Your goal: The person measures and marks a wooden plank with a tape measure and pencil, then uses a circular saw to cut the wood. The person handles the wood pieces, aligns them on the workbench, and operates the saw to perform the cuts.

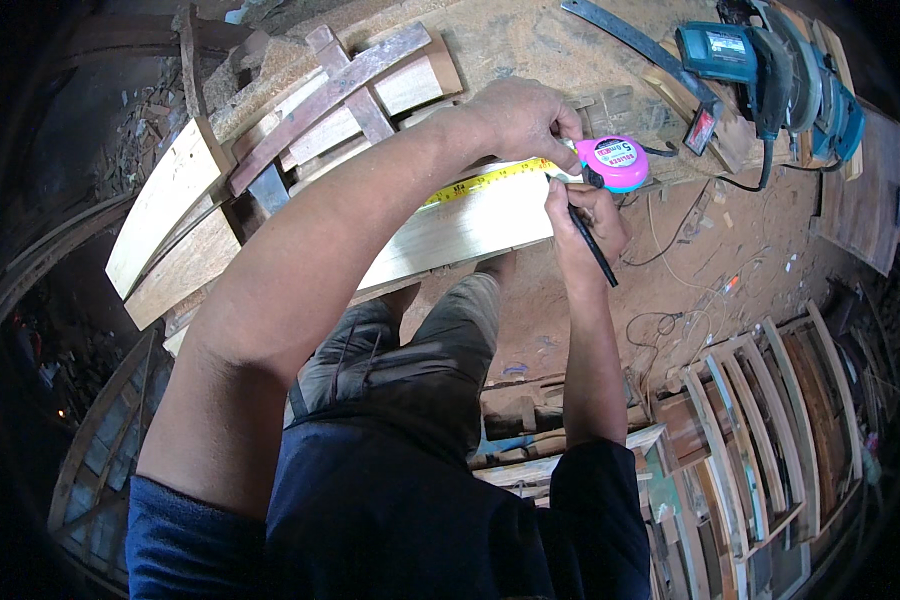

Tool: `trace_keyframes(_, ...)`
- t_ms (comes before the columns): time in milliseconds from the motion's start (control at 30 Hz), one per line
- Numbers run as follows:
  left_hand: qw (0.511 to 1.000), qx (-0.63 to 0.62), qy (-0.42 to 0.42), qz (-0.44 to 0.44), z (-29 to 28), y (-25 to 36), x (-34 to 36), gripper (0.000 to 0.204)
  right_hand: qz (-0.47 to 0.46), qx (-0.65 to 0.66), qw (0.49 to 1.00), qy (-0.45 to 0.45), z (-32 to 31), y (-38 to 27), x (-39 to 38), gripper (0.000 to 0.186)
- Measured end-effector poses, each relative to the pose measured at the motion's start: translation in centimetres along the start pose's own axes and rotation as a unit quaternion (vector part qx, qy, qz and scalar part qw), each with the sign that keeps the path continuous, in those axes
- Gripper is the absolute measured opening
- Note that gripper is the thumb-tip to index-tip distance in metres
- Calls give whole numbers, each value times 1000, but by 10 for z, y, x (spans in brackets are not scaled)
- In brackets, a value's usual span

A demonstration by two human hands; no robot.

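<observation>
Tape measure (615, 165), pink and blue case: where's it sitting?

Far side, right end of the pale board (470, 225). Yellow blade (495, 180) pulled out leftward, lying along the board.

Left hand (525, 115)?

Reaches over from the left, fingers bent in a narrow curl, at the blade right beside the case. Gripping or just pressing? Can't tell.

Right hand (585, 220)?

Holding a black pen (598, 255), fingers closed round it. Pen tilted, tip by the blade's near edge. Touching the wood? Too small to tell.

Stuff around?

Teal circular saw (800, 85), far right, black cord (766, 165) hanging off it. Long metal strip (630, 45) just left of the saw, slanted. Wood pieces (175, 215) piled on the left, some crossed over each other. Sawdust on the workbench (555, 50), far side.

Near right?

Slatted wooden frames (755, 450), lots of curved slats side by side.
</observation>
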State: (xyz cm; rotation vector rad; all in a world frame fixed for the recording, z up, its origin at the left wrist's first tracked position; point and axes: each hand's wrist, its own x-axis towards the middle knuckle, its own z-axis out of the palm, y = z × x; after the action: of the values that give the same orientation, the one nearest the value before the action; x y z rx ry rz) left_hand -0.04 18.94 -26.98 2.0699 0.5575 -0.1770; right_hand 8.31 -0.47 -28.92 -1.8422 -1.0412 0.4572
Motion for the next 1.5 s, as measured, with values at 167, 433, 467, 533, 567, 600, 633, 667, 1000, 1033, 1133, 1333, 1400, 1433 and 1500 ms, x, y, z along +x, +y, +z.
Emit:
trace_keyframes(167,1000,4,1,1,0,-1,1,42,28,17,999,-2,1,5,-2,19)
trace_keyframes(433,1000,-6,2,9,-1,1,0,42,25,-2,999,-26,-4,2,0,18)
trace_keyframes(467,1000,-8,0,4,0,0,-2,41,41,-12,998,-48,-9,-4,-1,17)
trace_keyframes(533,999,-10,35,31,4,-6,-4,37,-15,5,1000,0,-26,-4,-9,16)
trace_keyframes(567,996,-8,72,59,10,-10,-8,34,-45,14,999,23,-35,-6,-12,16)
trace_keyframes(600,990,-7,105,90,12,-10,-11,32,-8,114,992,56,-43,-13,-12,16)
trace_keyframes(633,989,0,133,70,10,-3,-18,31,32,146,983,105,-50,-17,-8,16)
trace_keyframes(667,986,7,162,50,9,4,-30,29,71,179,969,153,-57,-22,-4,18)
trace_keyframes(1000,929,-302,145,-160,0,-9,-146,33,170,-243,942,156,-103,99,146,51)
trace_keyframes(1033,895,-383,79,-215,-7,-10,-162,35,198,-274,928,157,-109,109,162,55)
trace_keyframes(1133,767,-601,10,-226,0,-19,-218,67,253,-323,904,117,-107,125,185,60)
trace_keyframes(1333,729,-645,26,-226,30,-20,-267,96,305,-82,949,26,-115,155,164,52)
trace_keyframes(1400,734,-619,39,-277,35,-27,-272,93,368,125,921,-5,-123,155,149,42)
trace_keyframes(1433,735,-604,48,-306,35,-25,-277,92,399,242,884,-3,-125,148,137,36)
trace_keyframes(1500,767,-566,108,-283,50,-39,-290,77,419,344,838,58,-124,125,109,26)
